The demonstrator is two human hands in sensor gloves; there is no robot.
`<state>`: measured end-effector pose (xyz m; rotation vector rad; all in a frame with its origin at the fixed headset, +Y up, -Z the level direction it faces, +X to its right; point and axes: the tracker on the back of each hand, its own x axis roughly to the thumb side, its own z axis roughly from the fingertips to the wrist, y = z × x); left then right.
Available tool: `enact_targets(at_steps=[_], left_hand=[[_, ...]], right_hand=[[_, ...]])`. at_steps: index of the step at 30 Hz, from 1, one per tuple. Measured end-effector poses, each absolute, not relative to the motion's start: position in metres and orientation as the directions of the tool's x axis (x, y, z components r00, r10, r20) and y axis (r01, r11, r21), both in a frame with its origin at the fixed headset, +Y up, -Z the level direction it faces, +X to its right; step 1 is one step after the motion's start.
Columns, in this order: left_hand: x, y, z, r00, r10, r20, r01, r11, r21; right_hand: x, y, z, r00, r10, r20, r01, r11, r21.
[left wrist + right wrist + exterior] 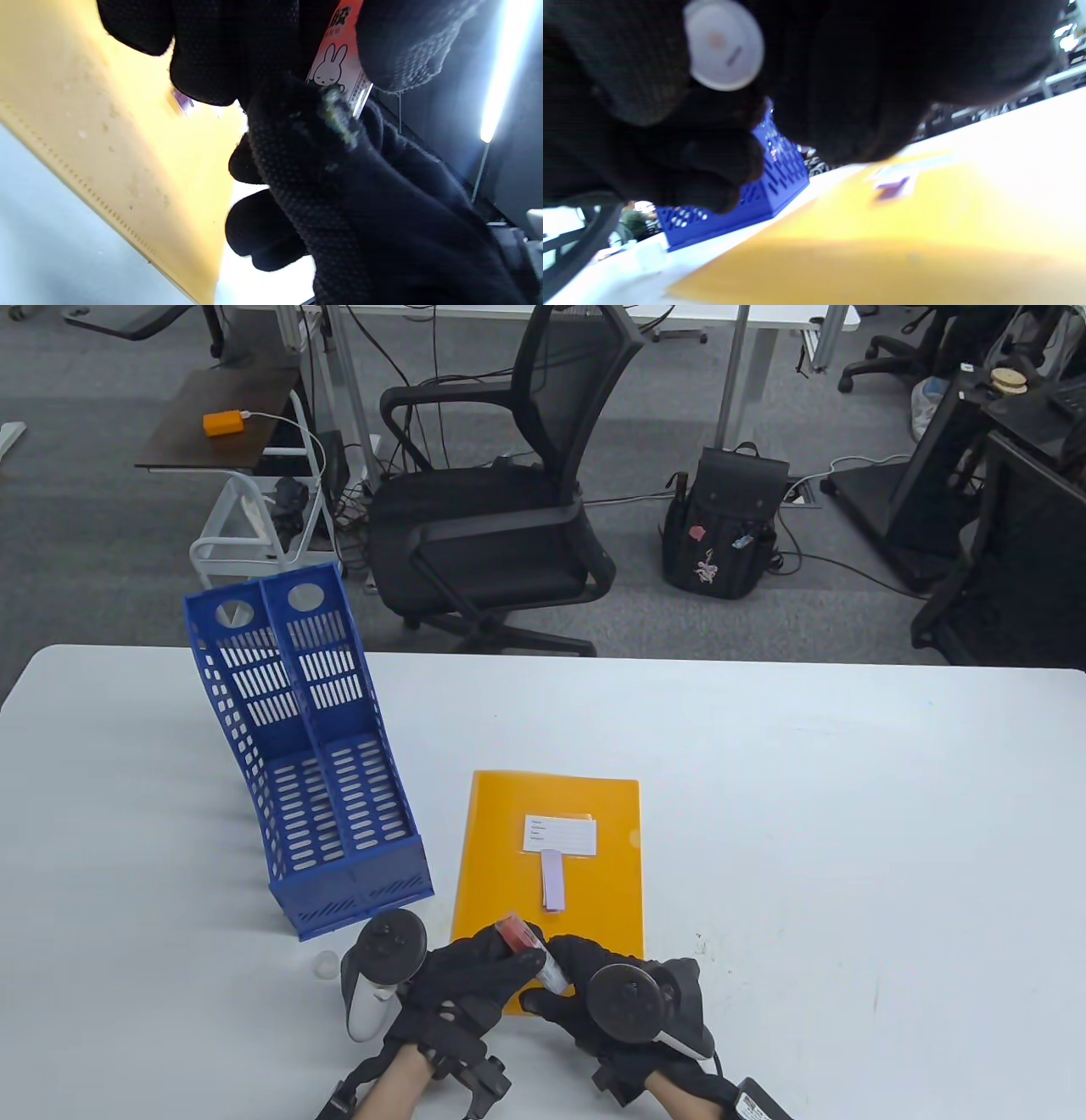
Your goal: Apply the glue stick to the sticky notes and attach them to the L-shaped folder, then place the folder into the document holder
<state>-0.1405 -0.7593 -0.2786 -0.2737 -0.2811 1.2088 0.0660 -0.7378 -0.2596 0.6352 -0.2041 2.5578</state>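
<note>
While both my hands, left hand (pixel 462 976) and right hand (pixel 611 993), pinch the glue stick (pixel 530 950) over the orange folder's (pixel 551 848) near edge, a purple sticky note (pixel 552 881) lies on it, right of the blue document holder (pixel 314 763).

Orange L-shaped folder (pixel 551 857) is lying flat on the table, long side running away from the person, with a white label near its middle. A pale purple sticky note (pixel 552 881) sits on it just under the label, touching its lower edge. The glue stick (pixel 530 950) is a red-orange tube with a cartoon rabbit on the wrapper, tilted over the folder's near edge. The blue document holder (pixel 310 746) has two slotted compartments and stands just left of the folder, leaning back, both slots holding nothing.
</note>
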Motion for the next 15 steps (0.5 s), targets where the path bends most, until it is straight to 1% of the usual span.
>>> enact_targets(at_steps=[3, 6, 10, 13, 15], left_hand=[[-0.140, -0.753, -0.280, 0.383, 0.919, 0.087, -0.846, 0.387, -0.367], [-0.146, -0.742, -0.282, 0.490, 0.858, 0.153, -0.786, 0.511, -0.349], [-0.158, -0.723, -0.283, 0.616, 0.752, 0.232, -0.715, 0.658, -0.235], [-0.171, -0.706, -0.280, 0.750, 0.604, 0.269, -0.597, 0.794, -0.120], [-0.182, -0.698, -0.279, 0.830, 0.492, 0.261, -0.495, 0.867, -0.061]], right_hand=[[0.065, -0.739, -0.259, -0.764, 0.447, 0.466, -0.517, -0.855, -0.029], [0.069, -0.737, -0.259, -0.769, 0.451, 0.452, -0.527, -0.848, -0.050], [0.076, -0.738, -0.261, -0.770, 0.472, 0.430, -0.548, -0.834, -0.066], [0.082, -0.738, -0.263, -0.770, 0.481, 0.418, -0.558, -0.827, -0.076], [0.084, -0.738, -0.264, -0.770, 0.482, 0.418, -0.558, -0.826, -0.074]])
